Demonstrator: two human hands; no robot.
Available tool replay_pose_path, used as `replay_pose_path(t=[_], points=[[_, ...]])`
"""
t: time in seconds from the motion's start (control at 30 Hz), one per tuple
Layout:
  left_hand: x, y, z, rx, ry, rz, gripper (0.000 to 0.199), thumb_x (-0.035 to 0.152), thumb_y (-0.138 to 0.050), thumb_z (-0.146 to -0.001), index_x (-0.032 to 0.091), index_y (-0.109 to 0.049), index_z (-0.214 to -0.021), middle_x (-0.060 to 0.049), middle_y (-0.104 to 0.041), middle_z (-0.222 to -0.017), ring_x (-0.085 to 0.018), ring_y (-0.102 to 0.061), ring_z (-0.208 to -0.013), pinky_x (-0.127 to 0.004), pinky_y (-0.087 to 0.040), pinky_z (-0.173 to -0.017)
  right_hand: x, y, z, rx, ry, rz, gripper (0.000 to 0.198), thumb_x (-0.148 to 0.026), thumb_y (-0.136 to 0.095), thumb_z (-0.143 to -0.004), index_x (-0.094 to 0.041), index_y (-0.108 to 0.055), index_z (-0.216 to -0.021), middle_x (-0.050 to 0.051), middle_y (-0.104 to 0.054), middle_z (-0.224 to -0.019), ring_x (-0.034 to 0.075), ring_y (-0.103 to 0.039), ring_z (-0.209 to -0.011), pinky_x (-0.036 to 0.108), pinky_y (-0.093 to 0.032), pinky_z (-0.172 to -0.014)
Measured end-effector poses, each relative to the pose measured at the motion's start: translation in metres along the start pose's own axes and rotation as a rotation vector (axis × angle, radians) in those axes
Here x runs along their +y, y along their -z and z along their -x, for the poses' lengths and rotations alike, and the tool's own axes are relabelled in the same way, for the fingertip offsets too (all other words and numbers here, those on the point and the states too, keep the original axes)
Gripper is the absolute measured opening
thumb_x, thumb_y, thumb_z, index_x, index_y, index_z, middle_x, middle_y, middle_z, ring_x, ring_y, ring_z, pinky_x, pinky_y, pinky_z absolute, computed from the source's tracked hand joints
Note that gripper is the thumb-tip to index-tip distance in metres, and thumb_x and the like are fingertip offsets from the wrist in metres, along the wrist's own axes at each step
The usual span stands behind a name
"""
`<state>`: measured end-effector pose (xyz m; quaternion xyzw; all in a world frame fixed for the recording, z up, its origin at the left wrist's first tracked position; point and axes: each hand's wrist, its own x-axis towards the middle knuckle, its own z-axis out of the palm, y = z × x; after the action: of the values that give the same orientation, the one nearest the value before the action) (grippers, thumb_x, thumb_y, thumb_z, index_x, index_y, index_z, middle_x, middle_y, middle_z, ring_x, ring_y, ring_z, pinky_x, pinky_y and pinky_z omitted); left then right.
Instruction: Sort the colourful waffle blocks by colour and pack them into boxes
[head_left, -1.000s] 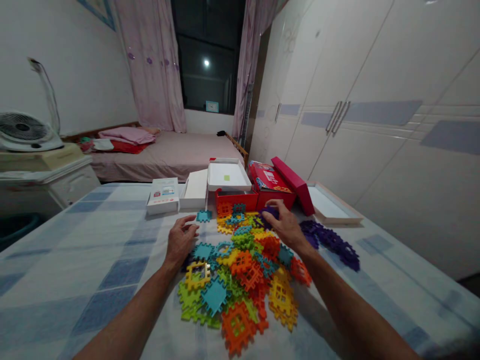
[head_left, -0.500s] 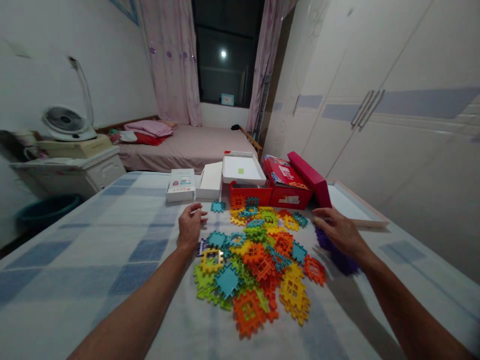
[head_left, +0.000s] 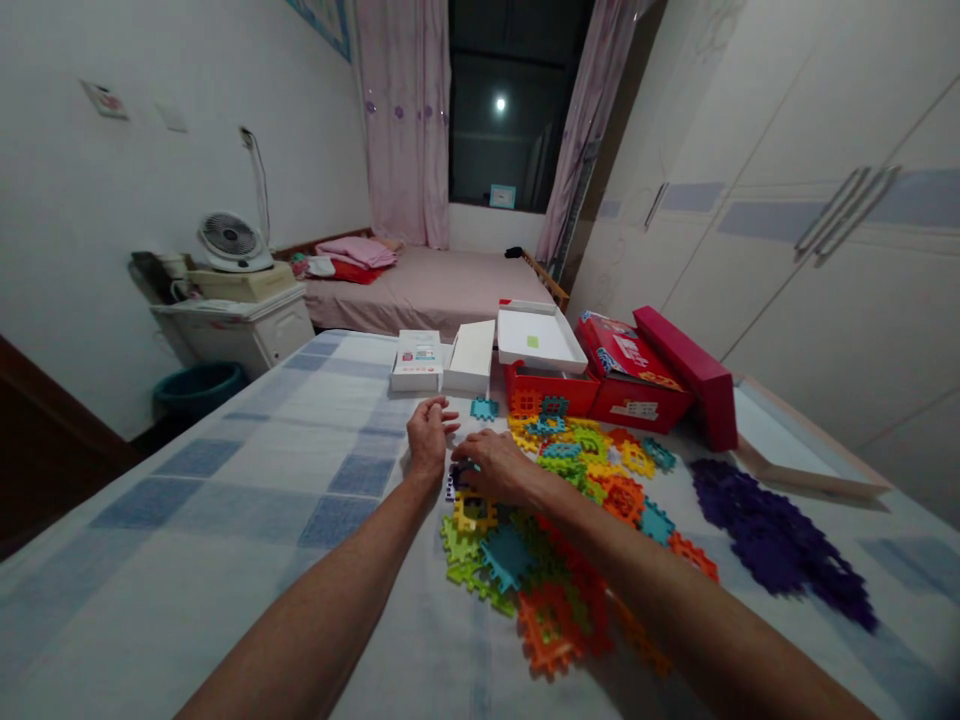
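Observation:
A heap of colourful interlocking plastic tiles lies on the checked tablecloth. My right hand reaches across to the heap's left edge, its fingers curled down onto a small purple tile. Just beside it my left hand rests on the cloth with fingers apart and nothing in it. A separate pile of purple tiles lies to the right. A single teal tile sits apart, beyond my left hand.
Red boxes and a white lid stand behind the heap, with two white boxes to their left. A flat tray lies at right. Beyond are a bed, a fan on a cabinet and wardrobe doors.
My right hand left the purple pile at the right and crossed over the heap to the purple tile beside my left hand. The view turned to the left.

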<state>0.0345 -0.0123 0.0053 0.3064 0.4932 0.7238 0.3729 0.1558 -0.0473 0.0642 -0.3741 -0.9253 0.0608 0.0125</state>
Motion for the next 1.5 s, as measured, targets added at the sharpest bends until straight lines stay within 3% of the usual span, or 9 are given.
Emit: replay_pose_path(t=[0.27,0.57,0.73,0.83,0.93,1.07,1.23,1.37,1.5], points=[[0.002,-0.002,-0.001,0.004,0.010,0.009,0.019,0.026,-0.046,-0.070,0.015,-0.056,-0.082,-0.003,-0.060,-0.080,-0.011,-0.060,-0.061,-0.021,-0.049,-0.051,-0.015,-0.004,-0.007,0.023,-0.029,0.175,0.021,-0.016,-0.044,-0.083,-0.013,-0.061,-0.094,0.013,-0.064,-0.098,0.026,-0.053,-0.099,0.044,-0.037,-0.082],[0.002,-0.001,-0.001,-0.008,0.002,-0.011,0.021,0.028,-0.046,-0.070,0.015,-0.056,-0.082,-0.004,-0.060,-0.084,-0.010,-0.060,-0.063,-0.021,-0.050,-0.052,-0.005,-0.016,0.003,0.116,0.083,0.053,0.025,-0.014,-0.046,-0.080,-0.018,-0.063,-0.098,0.009,-0.064,-0.093,0.023,-0.051,-0.096,0.041,-0.036,-0.083],[0.000,0.001,0.000,-0.032,-0.007,-0.033,0.023,0.032,-0.045,-0.072,0.015,-0.056,-0.084,-0.006,-0.060,-0.089,-0.011,-0.061,-0.065,-0.021,-0.050,-0.052,0.005,0.003,0.012,0.426,0.047,-0.380,0.024,-0.012,-0.043,-0.082,-0.018,-0.065,-0.089,0.006,-0.061,-0.088,0.016,-0.052,-0.088,0.032,-0.040,-0.081],[0.000,0.001,0.001,-0.048,-0.017,-0.056,0.025,0.033,-0.046,-0.073,0.015,-0.057,-0.085,-0.005,-0.061,-0.089,-0.011,-0.061,-0.066,-0.021,-0.050,-0.053,0.026,0.026,0.026,0.651,-0.076,-0.761,0.022,-0.016,-0.042,-0.080,-0.016,-0.063,-0.089,0.003,-0.060,-0.086,0.012,-0.054,-0.079,0.027,-0.044,-0.075],[0.000,0.001,0.002,-0.068,-0.020,-0.090,0.026,0.033,-0.047,-0.073,0.015,-0.059,-0.086,-0.004,-0.062,-0.083,-0.011,-0.061,-0.065,-0.022,-0.050,-0.054,0.064,0.046,0.056,0.744,-0.247,-0.894,0.024,-0.023,-0.044,-0.077,-0.016,-0.061,-0.092,0.002,-0.061,-0.082,0.012,-0.056,-0.071,0.027,-0.046,-0.068],[0.001,0.003,0.004,-0.100,-0.004,-0.140,0.029,0.035,-0.048,-0.074,0.015,-0.060,-0.090,-0.003,-0.063,-0.075,-0.011,-0.059,-0.059,-0.020,-0.047,-0.049,0.130,0.051,0.125,0.856,-0.556,-0.436,0.026,-0.022,-0.044,-0.074,-0.016,-0.065,-0.089,0.005,-0.062,-0.088,0.016,-0.058,-0.079,0.031,-0.046,-0.078],[0.002,0.006,0.005,-0.124,0.022,-0.205,0.033,0.039,-0.048,-0.075,0.016,-0.060,-0.095,-0.003,-0.063,-0.073,-0.011,-0.058,-0.052,-0.019,-0.043,-0.043,0.189,0.033,0.214,0.643,-0.823,0.012,0.031,-0.015,-0.039,-0.075,-0.012,-0.067,-0.088,0.012,-0.060,-0.090,0.022,-0.057,-0.088,0.038,-0.043,-0.087],[0.005,0.007,0.007,-0.143,0.026,-0.259,0.036,0.041,-0.047,-0.074,0.017,-0.060,-0.097,-0.003,-0.063,-0.075,-0.012,-0.059,-0.053,-0.021,-0.045,-0.045,0.184,0.016,0.241,0.666,-0.868,0.139,0.035,-0.015,-0.038,-0.079,-0.010,-0.064,-0.102,0.015,-0.057,-0.098,0.025,-0.056,-0.094,0.041,-0.042,-0.090],[0.007,0.007,0.009,-0.159,0.025,-0.271,0.037,0.042,-0.048,-0.074,0.016,-0.060,-0.097,-0.003,-0.062,-0.074,-0.012,-0.059,-0.053,-0.022,-0.046,-0.046,0.130,0.002,0.231,0.658,-0.555,-0.040,0.035,-0.031,-0.044,-0.087,-0.015,-0.057,-0.115,0.012,-0.055,-0.117,0.022,-0.050,-0.112,0.039,-0.039,-0.099]])
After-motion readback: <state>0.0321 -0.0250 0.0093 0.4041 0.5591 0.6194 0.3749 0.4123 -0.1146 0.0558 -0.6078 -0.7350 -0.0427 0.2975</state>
